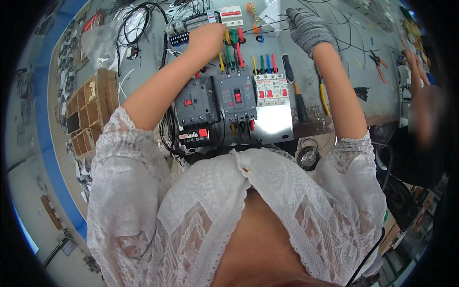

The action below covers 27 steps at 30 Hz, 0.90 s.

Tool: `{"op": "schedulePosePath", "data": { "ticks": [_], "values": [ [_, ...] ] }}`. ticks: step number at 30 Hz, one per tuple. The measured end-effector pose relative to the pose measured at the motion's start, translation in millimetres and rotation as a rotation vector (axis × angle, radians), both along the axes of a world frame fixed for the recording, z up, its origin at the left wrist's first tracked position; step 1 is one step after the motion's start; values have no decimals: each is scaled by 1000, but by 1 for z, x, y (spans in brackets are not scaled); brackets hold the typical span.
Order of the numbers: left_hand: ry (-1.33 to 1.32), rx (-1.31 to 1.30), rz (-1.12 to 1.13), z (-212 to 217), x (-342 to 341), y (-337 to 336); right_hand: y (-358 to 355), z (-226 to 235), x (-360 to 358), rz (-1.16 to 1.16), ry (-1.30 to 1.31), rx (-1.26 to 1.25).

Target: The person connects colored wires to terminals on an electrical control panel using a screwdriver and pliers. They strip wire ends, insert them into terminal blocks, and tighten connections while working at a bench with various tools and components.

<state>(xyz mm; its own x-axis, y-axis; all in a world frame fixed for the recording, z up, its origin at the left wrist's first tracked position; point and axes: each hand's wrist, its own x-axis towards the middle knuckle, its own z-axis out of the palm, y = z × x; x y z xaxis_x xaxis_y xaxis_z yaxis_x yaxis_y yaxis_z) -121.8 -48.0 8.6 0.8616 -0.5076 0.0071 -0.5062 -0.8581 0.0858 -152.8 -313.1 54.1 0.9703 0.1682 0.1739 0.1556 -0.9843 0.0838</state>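
My left hand (206, 39) is bare and closed, its fingertips beside a yellow wire (227, 37) below a white breaker (231, 17) with a red strip. What it pinches is hidden. My right hand (310, 32), in a grey striped knit glove, is at the upper right with its fingers curled together; thin dark wires run up to it, and its grip is hidden. Between my arms sits a metal panel (275, 126) carrying a large grey circuit breaker (237, 95), a second grey switch unit (193, 103) and several small white breakers (271, 90). Yellow, green and red wires rise from the large breaker.
A screwdriver (300, 103) and a yellow-handled tool (324, 98) lie right of the panel. Red-handled pliers (379, 67) are farther right. On the left stand a compartmented cardboard box (91, 107), a plastic bag (99, 45) and coiled black cable (125, 26). Another person's arm (415, 69) shows at far right.
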Motion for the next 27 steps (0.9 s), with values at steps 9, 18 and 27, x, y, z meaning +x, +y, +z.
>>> {"op": "schedulePosePath", "data": {
  "ticks": [9, 18, 27],
  "values": [
    [198, -189, -75, -9, 7, 18, -15, -27, -19, -54, -40, 43],
    [543, -175, -82, -17, 13, 27, 0, 11, 26, 218, -137, 10],
    [695, -181, -81, -18, 24, 32, 22, -16, 9, 197, 282, 65]
  ]
}}
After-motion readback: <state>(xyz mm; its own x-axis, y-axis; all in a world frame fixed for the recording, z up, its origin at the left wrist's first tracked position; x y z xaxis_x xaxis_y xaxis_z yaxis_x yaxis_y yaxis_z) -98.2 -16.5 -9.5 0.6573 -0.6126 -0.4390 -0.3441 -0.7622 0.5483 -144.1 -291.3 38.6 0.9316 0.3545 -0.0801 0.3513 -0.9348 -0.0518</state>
